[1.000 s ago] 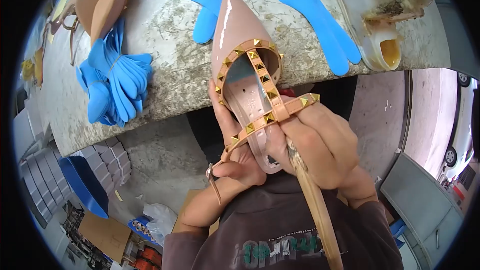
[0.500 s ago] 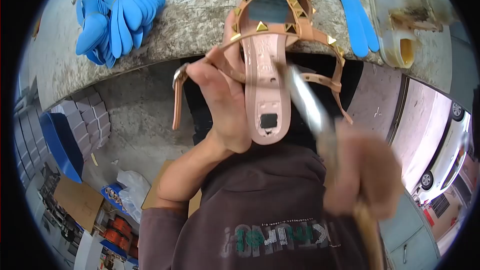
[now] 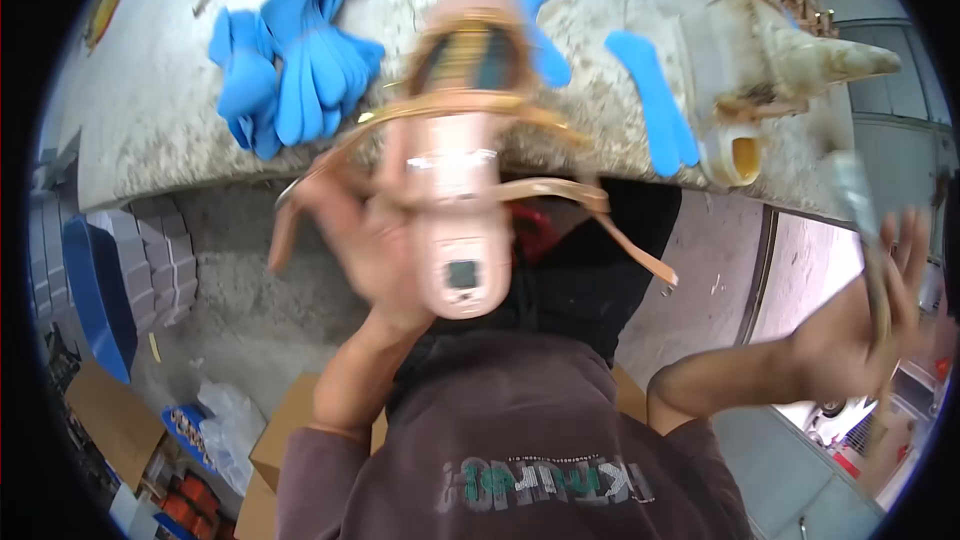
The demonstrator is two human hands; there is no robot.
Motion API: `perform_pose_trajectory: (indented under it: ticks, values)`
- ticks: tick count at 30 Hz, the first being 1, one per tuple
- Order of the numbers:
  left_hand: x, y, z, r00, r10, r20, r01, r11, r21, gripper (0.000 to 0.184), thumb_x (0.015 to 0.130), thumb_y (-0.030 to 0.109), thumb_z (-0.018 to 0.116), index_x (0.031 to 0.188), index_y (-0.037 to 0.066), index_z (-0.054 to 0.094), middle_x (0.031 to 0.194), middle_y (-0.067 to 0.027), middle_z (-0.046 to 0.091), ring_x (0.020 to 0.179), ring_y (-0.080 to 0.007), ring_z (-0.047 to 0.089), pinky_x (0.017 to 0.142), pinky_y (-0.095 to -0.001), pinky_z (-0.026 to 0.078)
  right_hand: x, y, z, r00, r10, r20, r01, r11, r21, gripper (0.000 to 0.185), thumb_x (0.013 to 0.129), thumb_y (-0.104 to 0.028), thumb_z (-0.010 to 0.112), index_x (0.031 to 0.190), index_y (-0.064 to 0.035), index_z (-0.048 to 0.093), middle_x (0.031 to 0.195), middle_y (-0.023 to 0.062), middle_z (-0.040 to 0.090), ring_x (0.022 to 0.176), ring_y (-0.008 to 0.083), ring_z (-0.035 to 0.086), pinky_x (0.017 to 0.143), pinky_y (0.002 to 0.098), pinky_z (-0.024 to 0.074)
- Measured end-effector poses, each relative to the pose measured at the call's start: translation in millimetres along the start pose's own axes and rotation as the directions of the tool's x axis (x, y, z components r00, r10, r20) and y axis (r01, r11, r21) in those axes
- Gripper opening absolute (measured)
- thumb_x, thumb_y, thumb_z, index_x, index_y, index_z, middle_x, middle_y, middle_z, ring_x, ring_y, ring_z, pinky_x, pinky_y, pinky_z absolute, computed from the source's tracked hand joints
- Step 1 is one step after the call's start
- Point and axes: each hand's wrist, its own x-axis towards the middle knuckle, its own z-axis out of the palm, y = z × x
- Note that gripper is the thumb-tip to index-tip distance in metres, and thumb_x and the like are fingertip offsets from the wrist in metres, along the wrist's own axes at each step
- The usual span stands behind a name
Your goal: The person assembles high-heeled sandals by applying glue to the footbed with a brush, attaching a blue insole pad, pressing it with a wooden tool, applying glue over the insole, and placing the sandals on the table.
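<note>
A pale pink strappy sandal with a pointed toe and gold trim hangs before me, sole-bed up, its heel toward my body. My left hand is closed around its left side; motion blurs both. The footbed looks glossy near the middle, with a dark square patch at the heel. Far to the right, my right hand grips a long brush with a metal ferrule and wooden handle, held away from the sandal. Its tip is blurred.
Bundled blue insoles lie on the worn table, and a loose blue insole pair lies farther right. Beside it is a crusted container with an amber-filled opening. A blue tray and stacked white boxes stand lower left.
My right hand has swung the brush away from the footbed, out to the right. The sandal has shifted left and slightly down in view. The camera view has shifted too.
</note>
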Motion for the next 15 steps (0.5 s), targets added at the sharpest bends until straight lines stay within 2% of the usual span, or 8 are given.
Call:
perform_pose_trajectory:
  ticks: [1,2,3,4,6,9,13,15]
  values:
    - [-3.5,12.7,-4.2,0.996,0.088,0.017,-0.084,0.982,-0.170,0.104,0.082,0.086,0.021,0.151,0.008,0.025,0.123,-0.0129,0.054,0.091,-0.0212,0.059,0.075,-0.0369,0.052,22.3,15.2,-6.8,0.985,0.020,0.170,-0.019,1.000,-0.004,0.029,0.090,-0.014,0.051,0.101,0.0109,0.063,0.119,0.0297,0.059,0.103,0.0365,0.062,0.095,0.0412,0.0468]
    - [-2.5,27.3,-0.2,0.948,0.130,-0.291,-0.154,0.986,-0.063,0.110,0.077,0.090,0.023,0.151,0.008,0.024,0.119,-0.0131,0.056,0.075,-0.0192,0.061,0.058,-0.0342,0.053,24.9,20.0,16.2,0.937,-0.017,0.350,0.090,0.977,-0.192,0.027,0.087,-0.010,0.050,0.102,0.0071,0.065,0.116,0.0249,0.063,0.101,0.0322,0.064,0.093,0.0386,0.0480]
    - [-5.1,38.8,-9.4,0.948,0.166,-0.271,-0.174,0.985,-0.006,0.110,0.077,0.090,0.022,0.151,0.008,0.023,0.119,-0.0131,0.057,0.073,-0.0190,0.061,0.059,-0.0334,0.053,19.3,19.2,49.0,0.856,-0.007,0.517,0.221,0.909,-0.354,0.028,0.084,-0.006,0.049,0.103,0.0033,0.067,0.112,0.0201,0.066,0.099,0.0279,0.065,0.090,0.0360,0.0492]
    - [-8.3,45.5,-18.2,0.946,0.200,-0.256,-0.193,0.980,0.050,0.109,0.078,0.089,0.021,0.151,0.008,0.023,0.118,-0.0132,0.057,0.072,-0.0187,0.061,0.060,-0.0327,0.053,7.8,7.6,87.8,0.721,0.398,0.567,-0.137,0.884,-0.446,0.023,0.081,-0.003,0.054,0.097,-0.0045,0.070,0.100,0.0099,0.072,0.085,0.0200,0.067,0.079,0.0335,0.0515]
    - [-12.6,47.5,-15.0,0.934,0.210,-0.289,-0.192,0.977,0.089,0.106,0.080,0.088,0.019,0.151,0.009,0.023,0.118,-0.0122,0.057,0.071,-0.0193,0.061,0.059,-0.0319,0.053,-0.9,34.2,157.4,0.539,0.277,0.796,0.153,0.897,-0.416,0.012,0.079,-0.008,0.067,0.091,-0.0052,0.071,0.078,0.0119,0.070,0.067,0.0226,0.065,0.064,0.0340,0.0502]
    - [-26.7,40.5,-0.7,0.916,0.163,-0.365,-0.178,0.984,-0.007,0.104,0.081,0.087,0.019,0.150,0.009,0.023,0.121,-0.0108,0.055,0.073,-0.0209,0.061,0.060,-0.0325,0.053,3.1,57.5,236.1,0.361,0.580,0.731,-0.011,0.786,-0.618,0.013,0.076,-0.011,0.072,0.085,-0.0017,0.069,0.070,0.0150,0.066,0.075,0.0284,0.068,0.067,0.0409,0.0521]
    - [-39.1,23.8,-4.6,0.950,0.130,-0.282,-0.085,0.982,0.168,0.103,0.083,0.085,0.019,0.151,0.008,0.016,0.119,-0.0109,0.055,0.073,-0.0194,0.062,0.060,-0.0323,0.054,-23.3,78.4,259.6,0.443,0.504,0.741,0.124,0.784,-0.608,0.025,0.076,-0.017,0.075,0.092,0.0014,0.068,0.083,0.0179,0.070,0.087,0.0289,0.070,0.076,0.0420,0.0554]
    - [-37.4,8.8,-0.7,0.953,0.066,-0.294,-0.005,0.979,0.202,0.096,0.085,0.082,0.019,0.142,0.005,0.030,0.101,-0.0120,0.062,0.063,-0.0218,0.064,0.054,-0.0322,0.054,-30.3,86.7,255.3,0.459,0.510,0.727,0.066,0.797,-0.601,0.021,0.072,-0.013,0.077,0.089,-0.0030,0.070,0.077,0.0154,0.069,0.068,0.0257,0.068,0.066,0.0391,0.0539]
